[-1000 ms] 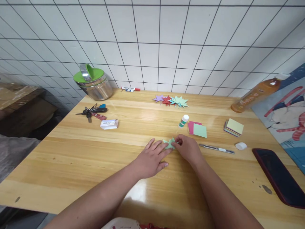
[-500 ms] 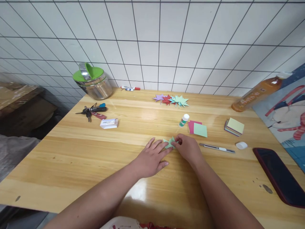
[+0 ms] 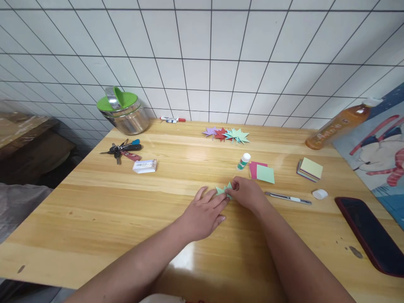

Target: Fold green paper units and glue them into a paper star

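A small folded piece of light green paper [image 3: 221, 190] with pointed tips lies on the wooden table between my hands. My left hand [image 3: 204, 213] rests palm down with its fingers stretched out, the fingertips pressing the lower edge of the folded paper. From the other side, my right hand [image 3: 248, 193] pinches the paper's right part between thumb and index finger. Both hands partly hide the paper. Just beyond my right hand stand a white-capped glue stick [image 3: 243, 161] and two paper squares, a green one [image 3: 265, 174] lying over a magenta one [image 3: 253, 168].
Folded paper stars [image 3: 237, 135] lie near the wall. To the right are a utility knife [image 3: 288, 198], white cap [image 3: 320, 194], paper stack [image 3: 311, 168], phone [image 3: 369, 231] and leaning bottle [image 3: 341, 126]. Keys [image 3: 121, 148], an eraser [image 3: 144, 166], markers [image 3: 172, 120] and a green-lidded pot [image 3: 124, 111] are left.
The view has shifted slightly. My left hand has slid a little down along the green paper, baring more of its left tip; my right hand still pinches the right part.
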A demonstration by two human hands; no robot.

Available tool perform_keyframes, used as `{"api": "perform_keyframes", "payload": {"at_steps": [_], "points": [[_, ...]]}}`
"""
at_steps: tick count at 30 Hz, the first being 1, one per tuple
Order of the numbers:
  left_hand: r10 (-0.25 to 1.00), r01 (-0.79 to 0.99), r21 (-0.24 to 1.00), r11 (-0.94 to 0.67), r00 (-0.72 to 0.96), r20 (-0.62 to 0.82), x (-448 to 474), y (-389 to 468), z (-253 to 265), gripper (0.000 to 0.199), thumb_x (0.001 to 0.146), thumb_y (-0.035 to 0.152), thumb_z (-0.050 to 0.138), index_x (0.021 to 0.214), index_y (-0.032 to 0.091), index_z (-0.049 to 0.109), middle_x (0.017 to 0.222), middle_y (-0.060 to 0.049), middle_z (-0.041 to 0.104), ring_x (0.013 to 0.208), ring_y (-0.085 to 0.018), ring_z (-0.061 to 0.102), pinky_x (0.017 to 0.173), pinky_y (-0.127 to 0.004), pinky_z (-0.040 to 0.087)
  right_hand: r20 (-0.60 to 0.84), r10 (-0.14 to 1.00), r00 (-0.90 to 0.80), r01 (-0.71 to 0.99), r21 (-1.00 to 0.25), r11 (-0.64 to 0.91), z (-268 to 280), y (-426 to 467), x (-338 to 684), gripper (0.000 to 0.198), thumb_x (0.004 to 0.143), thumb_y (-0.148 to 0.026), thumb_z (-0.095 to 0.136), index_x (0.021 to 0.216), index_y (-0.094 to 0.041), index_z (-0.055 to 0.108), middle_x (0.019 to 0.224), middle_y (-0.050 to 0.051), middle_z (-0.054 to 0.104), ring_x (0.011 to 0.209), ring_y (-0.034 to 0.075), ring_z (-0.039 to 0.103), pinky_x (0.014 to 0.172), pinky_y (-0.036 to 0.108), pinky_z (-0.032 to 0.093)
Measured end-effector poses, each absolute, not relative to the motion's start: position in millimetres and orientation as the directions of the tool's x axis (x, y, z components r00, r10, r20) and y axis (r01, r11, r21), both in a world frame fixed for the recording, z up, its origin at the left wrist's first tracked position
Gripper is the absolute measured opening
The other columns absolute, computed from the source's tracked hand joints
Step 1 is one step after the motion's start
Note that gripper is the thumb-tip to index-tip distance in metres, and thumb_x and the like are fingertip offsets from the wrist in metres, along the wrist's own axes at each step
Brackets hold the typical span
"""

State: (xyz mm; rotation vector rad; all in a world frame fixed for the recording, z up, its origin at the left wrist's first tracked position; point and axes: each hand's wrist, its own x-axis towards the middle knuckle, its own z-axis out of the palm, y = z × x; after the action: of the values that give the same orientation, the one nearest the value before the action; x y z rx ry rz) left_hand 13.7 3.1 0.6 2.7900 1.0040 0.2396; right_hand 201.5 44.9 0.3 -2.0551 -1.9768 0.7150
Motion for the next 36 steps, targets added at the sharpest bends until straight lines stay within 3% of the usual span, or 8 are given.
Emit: {"api": "perform_keyframes", "payload": {"at_steps": [11,15,21,24,28,32,34,36], "points": [[0.647,0.615,0.239,-0.752,0.757,0.091,13,3,-3,0.046,0.090,0.041,0.035,0.132,0.022,0.037,0.132,-0.003,0.046,0.120,-0.025,0.036,0.107,-0.046,0.009,-0.294,0.956,-0.019,0.930,-0.356,-0.091,10,61,199,0.025,0.066,-0.042,0.060,0.056,-0.021,0.051,0.058,-0.001,0.059,0.052,0.013,0.048,0.046,0.024,0.026],[0.644,0.609,0.254,-0.752,0.760,0.085,12,5,-3,0.046,0.090,0.042,0.035,0.132,0.022,0.037,0.131,-0.002,0.047,0.120,-0.025,0.035,0.108,-0.047,0.006,-0.382,0.924,-0.011,0.916,-0.375,-0.144,10,70,201,0.024,0.064,-0.041,0.063,0.055,-0.021,0.054,0.058,0.002,0.061,0.055,0.015,0.053,0.047,0.024,0.028],[0.637,0.592,0.286,-0.754,0.764,0.099,10,7,-1,0.045,0.091,0.041,0.034,0.132,0.024,0.037,0.131,-0.001,0.047,0.123,-0.023,0.034,0.109,-0.048,0.000,-0.500,0.864,-0.064,0.876,-0.443,-0.191,13,79,202,0.027,0.061,-0.039,0.066,0.048,-0.019,0.053,0.040,0.000,0.056,0.042,0.014,0.052,0.044,0.023,0.033],[0.637,0.590,0.278,-0.758,0.761,0.122,9,8,-4,0.046,0.090,0.042,0.035,0.132,0.025,0.036,0.133,-0.001,0.044,0.126,-0.023,0.030,0.109,-0.047,0.000,-0.440,0.895,-0.066,0.845,-0.501,-0.185,12,75,205,0.027,0.063,-0.040,0.065,0.051,-0.019,0.053,0.043,0.000,0.057,0.044,0.013,0.053,0.045,0.023,0.034],[0.637,0.591,0.279,-0.757,0.762,0.116,7,8,-8,0.045,0.090,0.041,0.036,0.132,0.025,0.037,0.138,-0.002,0.040,0.129,-0.024,0.027,0.109,-0.048,0.004,-0.350,0.934,-0.072,0.759,-0.627,-0.177,6,63,213,0.033,0.078,-0.047,0.046,0.067,-0.019,0.057,0.055,-0.001,0.061,0.047,0.012,0.055,0.047,0.022,0.038],[0.646,0.595,0.317,-0.738,0.759,0.080,7,7,-5,0.046,0.089,0.036,0.039,0.134,0.028,0.033,0.139,-0.001,0.039,0.128,-0.025,0.029,0.108,-0.051,0.008,-0.040,0.994,0.098,0.609,-0.788,-0.092,5,36,219,0.028,0.081,-0.041,0.044,0.089,-0.018,0.058,0.069,0.000,0.061,0.056,0.013,0.055,0.053,0.023,0.043],[0.648,0.589,0.350,-0.728,0.759,0.071,7,8,-3,0.050,0.089,0.033,0.039,0.137,0.027,0.027,0.139,-0.002,0.040,0.128,-0.025,0.029,0.108,-0.052,0.009,0.110,0.986,0.122,0.631,-0.776,0.008,8,16,219,0.024,0.082,-0.033,0.044,0.094,-0.018,0.059,0.071,0.001,0.060,0.061,0.014,0.055,0.056,0.024,0.044],[0.654,0.585,0.386,-0.713,0.753,0.066,7,9,-2,0.052,0.090,0.032,0.038,0.139,0.026,0.022,0.138,-0.002,0.041,0.128,-0.024,0.029,0.108,-0.051,0.010,0.166,0.986,-0.004,0.738,-0.665,0.114,12,-3,217,0.025,0.083,-0.026,0.041,0.097,-0.020,0.061,0.076,0.003,0.062,0.064,0.014,0.055,0.060,0.025,0.043]]}}
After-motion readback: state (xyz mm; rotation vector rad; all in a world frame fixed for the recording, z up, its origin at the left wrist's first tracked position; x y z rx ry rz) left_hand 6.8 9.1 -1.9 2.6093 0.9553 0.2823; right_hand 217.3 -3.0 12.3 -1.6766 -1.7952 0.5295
